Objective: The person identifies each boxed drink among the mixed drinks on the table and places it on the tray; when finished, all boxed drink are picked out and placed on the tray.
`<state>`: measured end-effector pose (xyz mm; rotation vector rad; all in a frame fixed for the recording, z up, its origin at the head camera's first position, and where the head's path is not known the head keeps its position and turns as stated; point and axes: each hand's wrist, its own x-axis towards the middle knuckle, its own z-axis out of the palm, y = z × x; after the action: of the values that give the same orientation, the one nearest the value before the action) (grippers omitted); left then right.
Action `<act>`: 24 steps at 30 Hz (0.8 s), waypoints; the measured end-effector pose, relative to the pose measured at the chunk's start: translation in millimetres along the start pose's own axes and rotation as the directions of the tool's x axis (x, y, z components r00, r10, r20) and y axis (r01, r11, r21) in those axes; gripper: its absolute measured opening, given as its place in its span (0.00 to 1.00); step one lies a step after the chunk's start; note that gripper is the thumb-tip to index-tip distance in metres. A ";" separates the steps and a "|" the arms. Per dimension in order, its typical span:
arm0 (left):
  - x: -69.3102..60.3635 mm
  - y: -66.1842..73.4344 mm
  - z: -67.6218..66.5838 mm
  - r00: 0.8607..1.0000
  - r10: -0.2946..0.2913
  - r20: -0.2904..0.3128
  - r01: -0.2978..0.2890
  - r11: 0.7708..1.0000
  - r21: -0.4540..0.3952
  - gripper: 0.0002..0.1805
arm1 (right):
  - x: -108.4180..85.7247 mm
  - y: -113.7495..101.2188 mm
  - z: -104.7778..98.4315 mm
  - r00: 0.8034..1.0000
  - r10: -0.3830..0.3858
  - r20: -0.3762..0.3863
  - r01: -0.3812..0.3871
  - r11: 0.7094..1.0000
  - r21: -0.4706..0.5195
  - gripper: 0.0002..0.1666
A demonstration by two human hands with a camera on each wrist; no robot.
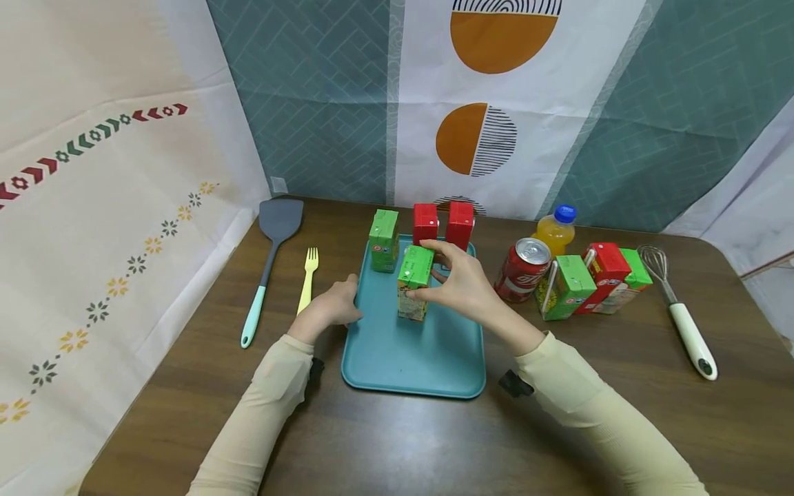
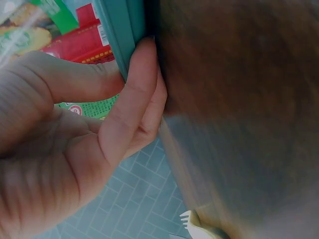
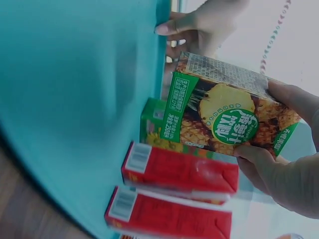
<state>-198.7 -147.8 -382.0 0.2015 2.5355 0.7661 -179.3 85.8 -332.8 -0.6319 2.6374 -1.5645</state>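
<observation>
Between the thumb and fingers of my right hand (image 1: 462, 282) is a green juice carton (image 1: 414, 279) with pineapple pictures, held upright over the blue-green tray (image 1: 397, 365). The right wrist view shows the pinched carton (image 3: 227, 112) close up, its base apart from the tray surface. My left hand (image 1: 335, 303) pinches the tray's left rim, thumb on the inner side and fingers on the outer side, as the left wrist view shows at the tray edge (image 2: 122, 30). Another green carton (image 1: 384, 241) and two red cartons (image 1: 460, 224) stand at the tray's far end.
Right of the tray stand a red soda can (image 1: 523, 270), an orange juice bottle (image 1: 555, 231), and green and red cartons (image 1: 602, 269) in a row. A whisk (image 1: 688, 331) lies further right. On the left lie a yellow fork (image 1: 308, 275) and a spatula (image 1: 273, 248).
</observation>
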 end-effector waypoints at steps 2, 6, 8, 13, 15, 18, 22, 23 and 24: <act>0.0 1.0 -0.1 1.000 -0.009 0.000 0.009 1.000 0.005 0.40 | 5.5 -0.3 6.7 1.000 0.002 0.013 -0.002 1.000 -0.014 0.46; 0.3 1.1 0.0 1.000 -0.015 -0.009 0.015 1.000 0.013 0.40 | 14.7 -1.3 19.5 0.999 -0.007 0.039 0.009 0.998 -0.057 0.45; 0.0 1.1 -0.3 1.000 -0.013 -0.011 0.013 1.000 0.010 0.40 | 18.3 -1.9 25.3 0.998 -0.018 0.063 0.023 0.997 -0.080 0.45; 1.4 3.0 -1.1 1.000 -0.015 -0.001 0.015 1.000 0.004 0.40 | 25.2 0.1 36.1 0.990 -0.038 0.136 0.052 0.993 -0.103 0.45; 2.4 3.5 -1.0 1.000 -0.017 0.005 0.017 1.000 0.001 0.40 | 27.4 3.0 39.3 0.987 -0.038 0.157 0.055 0.993 -0.105 0.44; 2.7 4.2 -0.6 1.000 -0.013 0.009 0.013 1.000 -0.006 0.39 | 29.5 7.0 42.2 0.985 -0.028 0.170 0.049 0.991 -0.122 0.45; 2.3 3.0 -0.4 1.000 -0.016 0.019 0.016 1.000 -0.001 0.39 | 31.7 8.0 44.9 0.982 -0.030 0.189 0.058 0.988 -0.145 0.46; 2.5 2.2 -0.4 1.000 -0.016 0.022 0.016 1.000 0.001 0.38 | 32.4 7.8 45.7 0.981 -0.031 0.194 0.061 0.987 -0.147 0.46; 2.6 1.5 -0.5 1.000 -0.018 0.023 0.018 1.000 0.003 0.38 | 33.3 7.9 46.7 0.979 -0.035 0.199 0.066 0.987 -0.149 0.46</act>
<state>-201.2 -146.1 -381.9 0.1876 2.5130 0.7492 -202.7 38.5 -356.5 -0.8205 2.6297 -1.2431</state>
